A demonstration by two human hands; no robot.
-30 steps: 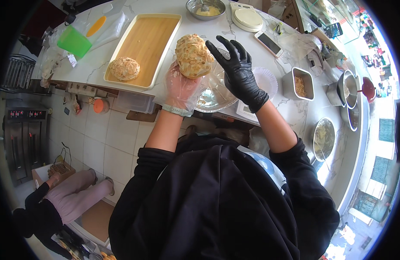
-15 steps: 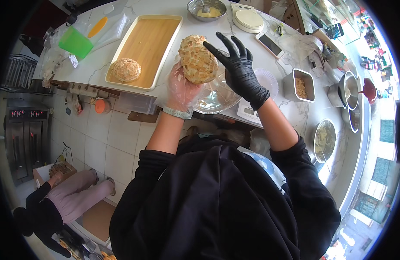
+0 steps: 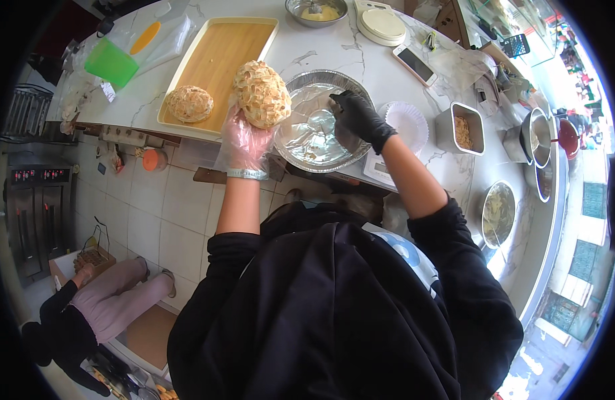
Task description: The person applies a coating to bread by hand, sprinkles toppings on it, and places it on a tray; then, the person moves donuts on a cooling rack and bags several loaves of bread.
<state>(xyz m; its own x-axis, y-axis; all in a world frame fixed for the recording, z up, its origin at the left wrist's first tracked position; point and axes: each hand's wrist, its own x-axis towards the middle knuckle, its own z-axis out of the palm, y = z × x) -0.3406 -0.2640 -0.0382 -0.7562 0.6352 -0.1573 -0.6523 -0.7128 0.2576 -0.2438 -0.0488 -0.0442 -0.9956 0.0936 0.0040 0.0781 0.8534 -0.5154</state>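
My left hand [image 3: 245, 143], in a clear plastic glove, holds up a round bread bun [image 3: 262, 95] coated with pale flakes that look like sliced almonds. The bun is above the near right edge of a yellow tray [image 3: 221, 57]. A second flake-coated bun [image 3: 190, 105] rests in that tray's near left corner. My right hand [image 3: 361, 120], black-gloved, hangs over a wide shiny metal bowl [image 3: 311, 140]. Its fingers are drawn together and point left; whether anything small is between them is hidden.
Right of the bowl are a pleated paper liner [image 3: 407, 125], a scale [image 3: 379, 170] and a square tin of flakes [image 3: 462, 133]. A phone [image 3: 414, 65], second scale [image 3: 381, 23] and mixing bowl [image 3: 315, 12] stand farther back. Another person [image 3: 87, 320] is behind at lower left.
My left hand has carried the bun left toward the tray, uncovering the bowl. My right hand has lowered over the bowl, its spread fingers now drawn together.
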